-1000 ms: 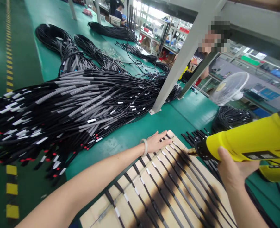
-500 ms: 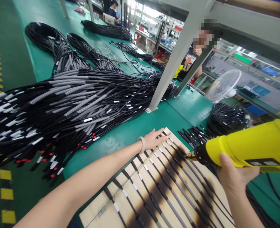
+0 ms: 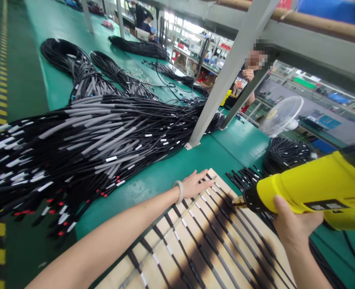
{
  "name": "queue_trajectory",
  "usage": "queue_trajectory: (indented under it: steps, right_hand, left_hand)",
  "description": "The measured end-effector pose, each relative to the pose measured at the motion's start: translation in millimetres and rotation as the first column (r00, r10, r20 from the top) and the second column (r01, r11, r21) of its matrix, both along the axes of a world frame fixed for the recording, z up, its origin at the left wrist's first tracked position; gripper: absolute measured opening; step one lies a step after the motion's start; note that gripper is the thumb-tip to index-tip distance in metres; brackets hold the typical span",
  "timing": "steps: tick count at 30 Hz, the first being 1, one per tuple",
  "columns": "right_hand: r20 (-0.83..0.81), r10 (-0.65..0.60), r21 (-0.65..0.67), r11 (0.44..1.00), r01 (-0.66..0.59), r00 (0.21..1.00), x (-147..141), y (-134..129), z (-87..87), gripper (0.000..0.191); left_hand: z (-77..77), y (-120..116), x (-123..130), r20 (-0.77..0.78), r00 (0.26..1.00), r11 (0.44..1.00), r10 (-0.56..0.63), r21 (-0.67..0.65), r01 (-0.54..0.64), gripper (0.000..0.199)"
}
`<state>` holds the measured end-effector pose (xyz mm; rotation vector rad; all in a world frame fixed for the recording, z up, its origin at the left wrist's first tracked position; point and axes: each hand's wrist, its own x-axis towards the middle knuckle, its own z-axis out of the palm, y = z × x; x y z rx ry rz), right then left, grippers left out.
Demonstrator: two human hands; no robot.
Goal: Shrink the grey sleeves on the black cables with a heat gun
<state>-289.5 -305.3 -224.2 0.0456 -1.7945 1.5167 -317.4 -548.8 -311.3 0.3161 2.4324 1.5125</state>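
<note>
My right hand [image 3: 293, 224] is wrapped round the handle of a yellow heat gun [image 3: 300, 182]. The gun's metal nozzle [image 3: 240, 202] points left, close over the cables near the board's far end; whether it touches them I cannot tell. Several black cables [image 3: 215, 233] with white labels and grey sleeve sections lie side by side across a pale wooden board [image 3: 117, 279], which has dark scorched bands. My left hand [image 3: 193, 186], with a pale band at the wrist, lies with outstretched fingers over the cable ends at the board's far left edge.
A big heap of black and grey cables [image 3: 105, 124] covers the green table [image 3: 141, 180] on the left. A white post [image 3: 213, 88] rises behind the board. Cable coils [image 3: 285, 152] and a fan [image 3: 281, 114] are at the right; a person [image 3: 243, 82] stands beyond.
The view has shifted slightly, so the background sits lower. The heat gun and my right hand appear a little further left; the left hand stays on the cable ends.
</note>
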Motion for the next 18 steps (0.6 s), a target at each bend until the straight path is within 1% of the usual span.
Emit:
queue_trajectory:
  steps: [4, 10, 14, 16, 18]
  right_hand:
    - [0.006, -0.001, 0.007, 1.0, 0.001, 1.0, -4, -2, -3.1, 0.055]
    - [0.018, 0.025, 0.015, 1.0, -0.026, 1.0, 2, -4, -4.9, 0.052]
    - [0.026, 0.015, -0.006, 1.0, -0.014, 1.0, -2, -1, -5.8, 0.054]
    - [0.025, -0.003, -0.001, 1.0, 0.003, 1.0, -9, 2, -6.0, 0.057]
    - [0.013, 0.008, -0.008, 1.0, -0.008, 1.0, -17, 5, -5.9, 0.059]
  left_hand:
    - [3.8, -2, 1, -0.002, 1.0, 1.0, 0.0, 0.006, 0.0, 0.085]
    - [7.4, -2, 1, 0.003, 1.0, 1.0, 0.015, 0.021, -0.015, 0.089]
    - [5.8, -2, 1, 0.01, 1.0, 1.0, -0.001, 0.005, 0.001, 0.088]
    - [5.6, -1, 1, 0.017, 1.0, 1.0, 0.0, 0.005, 0.0, 0.085]
    - [5.5, -1, 1, 0.019, 1.0, 1.0, -0.003, 0.0, 0.003, 0.084]
